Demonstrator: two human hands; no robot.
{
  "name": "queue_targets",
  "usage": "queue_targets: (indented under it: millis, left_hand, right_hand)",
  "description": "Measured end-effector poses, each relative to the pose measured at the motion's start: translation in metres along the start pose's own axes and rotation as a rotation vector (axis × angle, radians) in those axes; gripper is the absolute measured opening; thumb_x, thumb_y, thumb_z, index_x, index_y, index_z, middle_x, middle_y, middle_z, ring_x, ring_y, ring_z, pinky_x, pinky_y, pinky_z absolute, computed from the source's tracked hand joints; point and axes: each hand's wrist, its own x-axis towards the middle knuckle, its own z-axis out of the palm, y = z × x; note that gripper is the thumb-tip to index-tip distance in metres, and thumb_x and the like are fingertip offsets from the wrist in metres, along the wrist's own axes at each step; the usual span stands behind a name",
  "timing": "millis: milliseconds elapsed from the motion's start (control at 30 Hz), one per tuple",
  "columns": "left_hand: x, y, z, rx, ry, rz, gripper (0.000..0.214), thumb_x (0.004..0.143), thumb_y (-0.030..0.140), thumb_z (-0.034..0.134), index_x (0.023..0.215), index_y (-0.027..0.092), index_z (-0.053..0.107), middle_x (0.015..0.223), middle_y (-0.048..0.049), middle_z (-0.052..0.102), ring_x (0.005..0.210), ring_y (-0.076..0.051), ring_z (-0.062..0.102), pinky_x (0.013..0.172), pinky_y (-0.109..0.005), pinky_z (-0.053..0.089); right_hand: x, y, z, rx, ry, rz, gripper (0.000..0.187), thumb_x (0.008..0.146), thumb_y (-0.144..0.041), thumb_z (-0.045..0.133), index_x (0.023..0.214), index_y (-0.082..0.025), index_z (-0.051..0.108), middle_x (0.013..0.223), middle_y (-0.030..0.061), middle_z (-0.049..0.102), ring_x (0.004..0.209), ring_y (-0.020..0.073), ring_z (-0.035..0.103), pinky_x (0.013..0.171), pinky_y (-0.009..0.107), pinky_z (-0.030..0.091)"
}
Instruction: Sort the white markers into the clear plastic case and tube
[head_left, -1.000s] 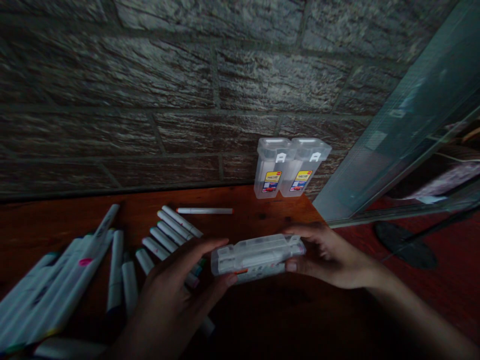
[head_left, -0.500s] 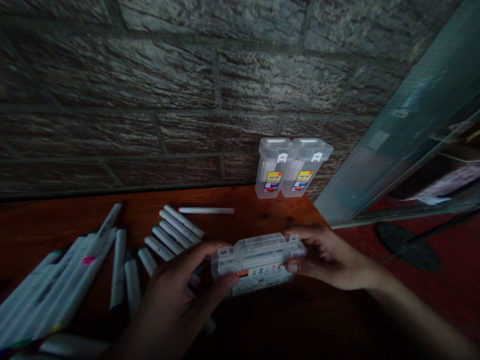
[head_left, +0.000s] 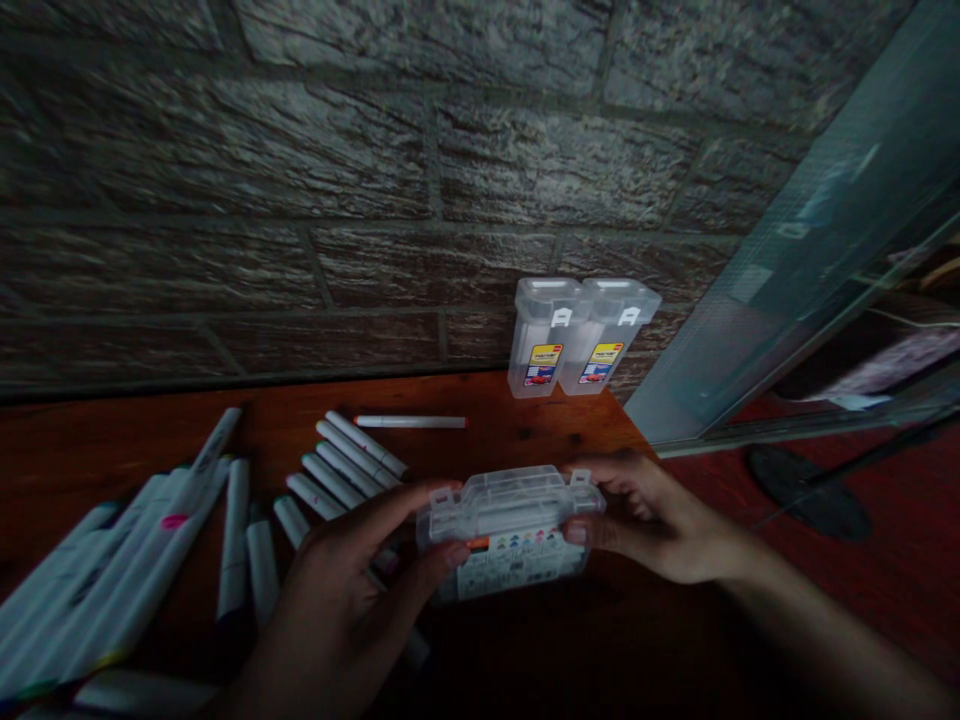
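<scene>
Between my two hands is a clear plastic marker case, its printed label turned toward me and its two clips along the top edge. My left hand is closed on the case's left end, thumb on the front face and index finger along the top. At the right end, my right hand pinches it with the thumb in front and the fingers behind. White markers lie just beyond my left hand, some partly hidden by it. What the case holds is hard to make out in the dim light.
Two clear marker cases with yellow labels stand upright against the stone wall. A pile of white markers covers the left of the wooden table. One marker lies apart at the back. A black stand base is on the red floor.
The case has tilted slightly, so its label faces me more fully, and it has shifted a little left. Both hands keep their hold.
</scene>
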Motion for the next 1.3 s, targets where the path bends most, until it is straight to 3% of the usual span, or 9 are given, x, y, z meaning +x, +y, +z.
queue_targets:
  millis: [167,333,500,767,1133,1300]
  left_hand:
    - [0.000,-0.003,0.000,-0.085,-0.029,-0.040,0.031,0.089,0.040,0.074,0.120,0.036,0.076,0.119,0.0005,0.080,0.107,-0.026,0.077,0.088,-0.029,0.066]
    - [0.003,-0.001,0.002,-0.266,-0.034,-0.082,0.033,0.089,0.035,0.075,0.123,0.034,0.076,0.123,-0.0002,0.078,0.112,-0.025,0.075,0.096,-0.031,0.063]
    - [0.005,0.003,0.005,-0.425,0.020,-0.142,0.035,0.088,0.031,0.076,0.123,0.031,0.076,0.119,-0.0018,0.080,0.104,-0.025,0.079,0.087,-0.032,0.067]
    - [0.007,0.006,0.005,-0.480,0.150,-0.188,0.026,0.082,0.032,0.082,0.107,0.026,0.082,0.098,-0.0052,0.085,0.089,-0.025,0.082,0.077,-0.029,0.067]
    - [0.006,0.009,0.000,-0.387,0.174,-0.131,0.013,0.082,0.031,0.083,0.094,0.028,0.084,0.099,-0.0031,0.084,0.087,-0.024,0.080,0.079,-0.031,0.067]
    - [0.005,0.009,0.001,-0.346,0.177,-0.137,0.013,0.082,0.032,0.081,0.095,0.030,0.084,0.104,-0.0033,0.083,0.091,-0.025,0.080,0.083,-0.035,0.067]
  right_hand:
    - [-0.001,0.002,0.000,0.030,0.003,0.003,0.012,0.093,-0.029,0.073,0.104,-0.026,0.076,0.086,0.0006,0.075,0.072,0.0154,0.069,0.058,0.024,0.059]
    - [0.004,0.006,0.005,0.045,-0.006,0.081,0.022,0.097,-0.027,0.069,0.119,-0.028,0.073,0.101,0.0014,0.077,0.088,0.0162,0.073,0.073,0.025,0.061]
    - [0.011,0.009,0.016,0.137,0.168,0.013,0.040,0.095,-0.022,0.072,0.132,-0.033,0.066,0.112,0.0006,0.077,0.096,0.0143,0.073,0.079,0.024,0.061]
    - [0.013,0.005,0.031,0.175,0.355,-0.121,0.030,0.091,-0.014,0.075,0.115,-0.031,0.074,0.096,-0.0027,0.080,0.079,0.0083,0.073,0.070,0.015,0.058]
    - [0.008,0.001,0.036,0.094,0.429,-0.089,0.017,0.090,-0.018,0.076,0.102,-0.029,0.079,0.080,-0.0013,0.077,0.064,0.0115,0.070,0.055,0.018,0.056]
    - [0.008,-0.002,0.036,0.063,0.437,-0.105,0.017,0.089,-0.018,0.077,0.101,-0.029,0.079,0.082,-0.0009,0.077,0.066,0.0118,0.071,0.057,0.018,0.057]
